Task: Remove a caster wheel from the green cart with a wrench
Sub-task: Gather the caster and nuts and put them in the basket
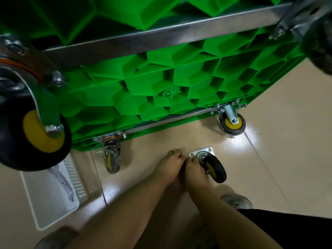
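One loose caster wheel (213, 166) lies on its side on the tiled floor (280, 141), apart from the green cart (161, 78), its square mounting plate (202, 153) turned up toward the cart's lower edge. Right hand (195, 170) has its fingers curled round the caster's swivel housing just below the plate. Left hand (170, 165) sits touching the right one, fingers bent, with something dark between the two; whether it pinches anything I cannot tell. Tipped on its side, the cart shows its honeycomb underside, with four casters bolted on, two of them (111, 157) (231, 123) near the floor. At left a white slotted tray (77, 180) holds a wrench (62, 182)
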